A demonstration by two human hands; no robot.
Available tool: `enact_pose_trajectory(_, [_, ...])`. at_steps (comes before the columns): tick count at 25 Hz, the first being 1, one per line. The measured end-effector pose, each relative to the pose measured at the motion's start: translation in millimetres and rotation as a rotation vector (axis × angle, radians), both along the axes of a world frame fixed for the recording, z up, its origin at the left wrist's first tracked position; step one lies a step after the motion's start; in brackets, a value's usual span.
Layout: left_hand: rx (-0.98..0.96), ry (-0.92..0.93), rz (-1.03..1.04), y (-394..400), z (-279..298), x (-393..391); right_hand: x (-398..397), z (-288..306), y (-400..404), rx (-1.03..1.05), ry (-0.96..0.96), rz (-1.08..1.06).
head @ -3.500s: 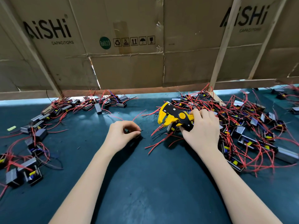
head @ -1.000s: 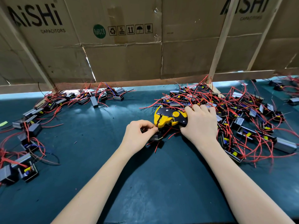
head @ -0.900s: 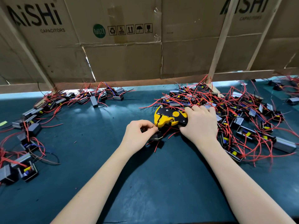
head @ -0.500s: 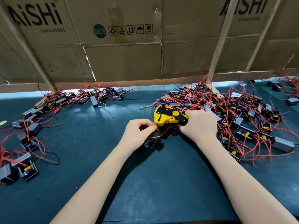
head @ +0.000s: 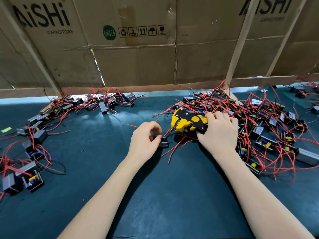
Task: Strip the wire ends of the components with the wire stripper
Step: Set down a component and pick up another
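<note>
The right hand (head: 218,133) grips the stripper (head: 189,122) by its handles; its yellow head points left. Just left of the stripper, the left hand (head: 144,141) pinches one component (head: 163,141) on the mat (head: 172,195), its red wires trailing toward the stripper head. Step in hand, by my judgement: feeding a wire end. Next calls for seating one end in the head, then squeezing.
</note>
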State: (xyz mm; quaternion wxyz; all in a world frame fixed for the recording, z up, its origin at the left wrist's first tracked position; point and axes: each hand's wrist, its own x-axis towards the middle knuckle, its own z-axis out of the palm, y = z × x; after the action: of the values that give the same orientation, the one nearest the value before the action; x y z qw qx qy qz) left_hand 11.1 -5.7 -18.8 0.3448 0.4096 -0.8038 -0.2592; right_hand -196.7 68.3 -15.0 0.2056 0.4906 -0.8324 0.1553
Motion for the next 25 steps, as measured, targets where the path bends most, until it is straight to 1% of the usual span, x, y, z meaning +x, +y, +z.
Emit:
enact_pose_trajectory(2, [0.000,-0.045,-0.035,-0.3,0.8,0.7,0.5,-0.4,-0.7,0.005,0.005,0.002])
enact_pose_trajectory(4, [0.039,-0.015,-0.033,-0.7,1.2,1.6,1.2,-1.2,-0.9,0.013,0.026,0.010])
enact_pose_trajectory(10, [0.056,0.095,0.002,3.1,-0.2,-3.3,7.7,-2.0,-2.1,0.007,0.096,0.029])
enact_pose_trajectory(17, [0.083,0.090,-0.001,4.8,-0.4,-5.0,10.7,-2.0,-2.4,0.000,0.124,0.047])
enact_pose_trajectory(22, [0.163,0.152,0.026,3.4,-2.0,-5.3,12.8,0.8,-2.2,-0.091,0.175,0.050])
enact_pose_trajectory(25, [0.203,0.175,0.021,1.8,-2.5,-5.3,13.1,0.8,-2.0,-0.099,0.176,0.043])
